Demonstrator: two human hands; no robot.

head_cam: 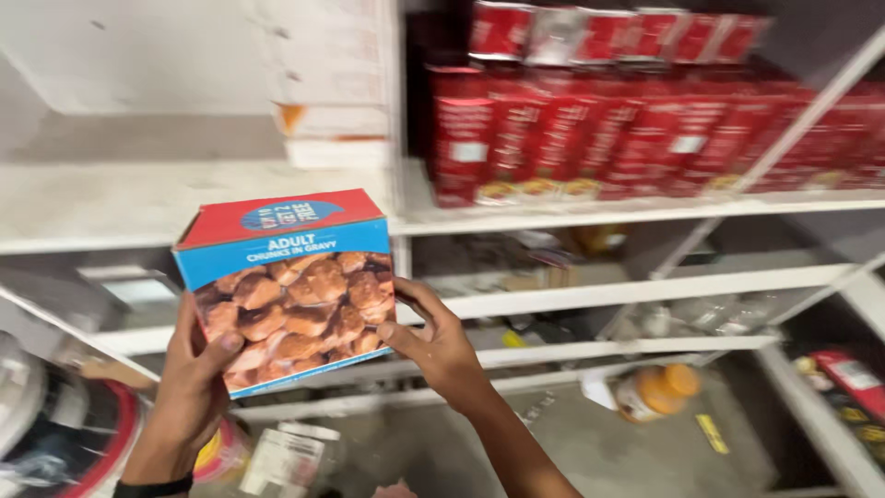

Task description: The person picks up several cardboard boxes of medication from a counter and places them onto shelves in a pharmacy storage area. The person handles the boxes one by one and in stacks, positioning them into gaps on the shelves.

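Box [288, 286]: red top, blue band, brown chunks pictured.

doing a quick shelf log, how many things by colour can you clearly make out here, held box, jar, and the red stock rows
Blue and red box, held by left hand and right hand: 1
Orange jar: 1
Rows of red packages, too blurred to count singly: 2
Total: 4

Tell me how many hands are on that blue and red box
2. The left hand grips the box at its lower left edge, and the right hand holds its lower right corner. The fingers behind the box are hidden.
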